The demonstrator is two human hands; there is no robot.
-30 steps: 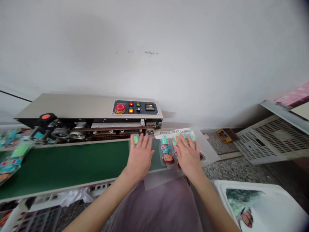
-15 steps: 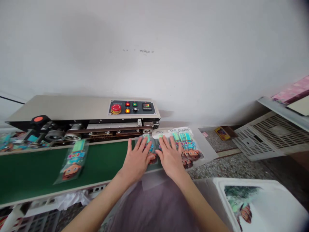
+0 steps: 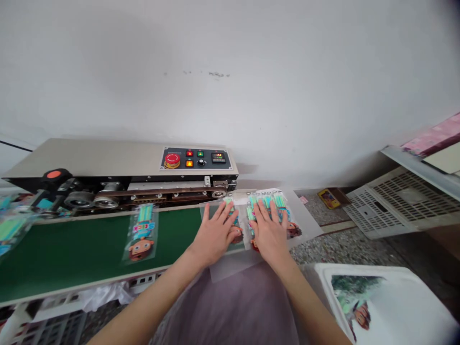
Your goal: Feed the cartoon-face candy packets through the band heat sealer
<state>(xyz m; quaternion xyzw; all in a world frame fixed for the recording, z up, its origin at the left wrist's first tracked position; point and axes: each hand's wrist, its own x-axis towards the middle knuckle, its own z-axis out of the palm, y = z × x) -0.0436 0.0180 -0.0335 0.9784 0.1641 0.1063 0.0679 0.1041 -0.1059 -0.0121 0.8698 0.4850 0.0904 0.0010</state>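
Your left hand [image 3: 213,232] lay palm down with its fingers spread over a packet [image 3: 238,232] at the right end of the belt, covering part of it. Your right hand [image 3: 270,235], also palm down with spread fingers, rested over the grouped packets [image 3: 279,198], several of them side by side on a pale sheet [image 3: 307,225]. Half a second earlier your hands were closer together, the right one farther left, with more of the group uncovered beside it; by now it had shifted back over the group, leaving a wider gap between your hands.

Left of your hands, a bagged packet [image 3: 142,234] lay upright on the green belt [image 3: 176,232], well apart from your fingers, and another packet [image 3: 12,230] showed at the far left edge. In the previous picture, just one packet lay on the belt clear of your hands, between those two spots.

Behind the belt stood the machine [image 3: 125,158], its panel lit. To your right were a white tub [image 3: 362,268] and a crate [image 3: 381,206].
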